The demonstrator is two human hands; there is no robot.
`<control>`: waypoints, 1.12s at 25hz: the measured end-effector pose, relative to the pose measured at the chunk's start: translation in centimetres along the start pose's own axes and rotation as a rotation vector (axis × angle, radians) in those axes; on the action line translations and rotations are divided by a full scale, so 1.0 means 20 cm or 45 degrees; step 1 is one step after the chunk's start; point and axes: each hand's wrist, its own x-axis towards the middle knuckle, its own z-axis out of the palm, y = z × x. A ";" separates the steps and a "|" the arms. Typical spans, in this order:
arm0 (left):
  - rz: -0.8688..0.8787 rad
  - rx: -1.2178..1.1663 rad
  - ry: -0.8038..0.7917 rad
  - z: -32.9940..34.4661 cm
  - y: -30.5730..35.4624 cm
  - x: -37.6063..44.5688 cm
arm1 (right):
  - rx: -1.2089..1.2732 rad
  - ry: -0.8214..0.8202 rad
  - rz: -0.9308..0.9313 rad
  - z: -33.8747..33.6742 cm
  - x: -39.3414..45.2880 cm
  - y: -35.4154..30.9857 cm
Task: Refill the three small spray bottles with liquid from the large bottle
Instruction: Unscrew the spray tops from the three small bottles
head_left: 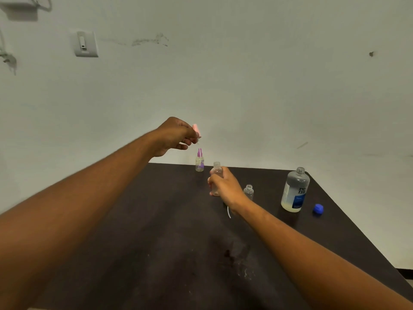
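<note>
Left hand (176, 136), just above frame centre: raised off the table, fingers and thumb pinching a pink spray top (196, 129), thin tube hanging from it. Right hand (224, 186), just below and right of it: fingers curled round a clear small bottle (216, 175), upright, neck open, top off. Directly under the pink spray top, at the far edge of the dark table (156, 242): a second small bottle (199, 163), upright, purple spray top in place. Just right of the right wrist: a third small bottle (248, 191), clear, upright, neck open. Beneath the right wrist, partly hidden: a thin white tube (229, 213) lying on the tabletop, next to something dark, too covered to identify. Farther right, centre-right of the frame: large bottle (295, 191), upright, uncapped, blue-and-white label, pale liquid low inside. Just right of its base: blue cap (318, 209), lying on the table apart from it. Lower centre: pale smudges and a dark stain on the tabletop. Behind, filling the upper half: off-white wall (245, 74), with a wall switch (85, 44) at upper left.
</note>
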 end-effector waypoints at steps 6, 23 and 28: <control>-0.119 0.091 0.033 0.04 -0.28 0.08 | -0.053 0.009 0.008 0.06 0.10 0.08; -0.192 0.282 -0.109 0.24 -0.80 0.23 | -0.272 0.070 0.056 0.20 0.32 0.40; -0.192 0.336 -0.154 0.26 -0.86 0.24 | -0.322 0.101 0.028 0.22 0.33 0.42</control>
